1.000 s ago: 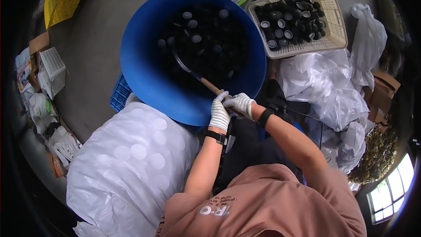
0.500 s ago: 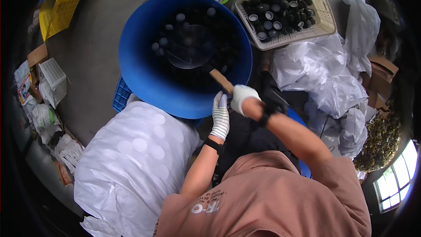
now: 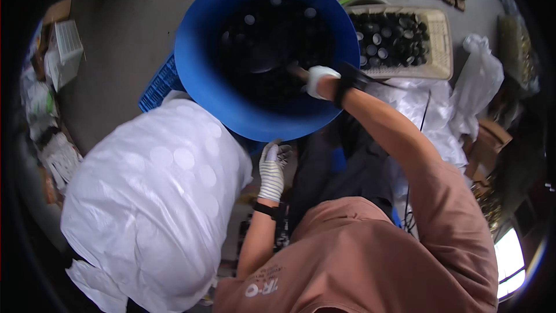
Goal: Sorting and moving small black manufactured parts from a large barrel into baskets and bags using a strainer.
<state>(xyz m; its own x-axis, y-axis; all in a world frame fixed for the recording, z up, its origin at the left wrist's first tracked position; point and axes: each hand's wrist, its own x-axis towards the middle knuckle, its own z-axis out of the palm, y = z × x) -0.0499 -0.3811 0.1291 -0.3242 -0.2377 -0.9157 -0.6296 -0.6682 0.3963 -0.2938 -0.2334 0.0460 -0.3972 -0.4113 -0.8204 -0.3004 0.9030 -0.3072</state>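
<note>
The blue barrel (image 3: 231, 104) is standing just in front of the person, tilted so that its wide mouth is facing up toward them, and it is holding a deep load of small dark caps (image 3: 272, 40), some showing pale round tops. Nearest to the person, the left hand (image 3: 271, 169) in a striped work glove is hanging below the barrel's near rim, its fingers loosely spread and gripping nothing; it seems to be waiting close by, perhaps to steady the rim. Beside it, a big white plastic sack (image 3: 156, 203), stuffed full, is leaning against the barrel's left side.

Farther in, the right hand (image 3: 318, 80), also gloved and wearing a dark wrist strap, is reaching over the rim into the barrel and closing around the wooden handle (image 3: 299, 72) of a tool. The tool's dark end is lying down among the caps, which looks like why the arm is stretching so far forward.

Beyond the barrel on the right, a beige slotted crate (image 3: 431, 43) is holding more dark caps, set within easy reach. Crumpled white bags (image 3: 463, 98) are lying next to it on the grey floor.
</note>
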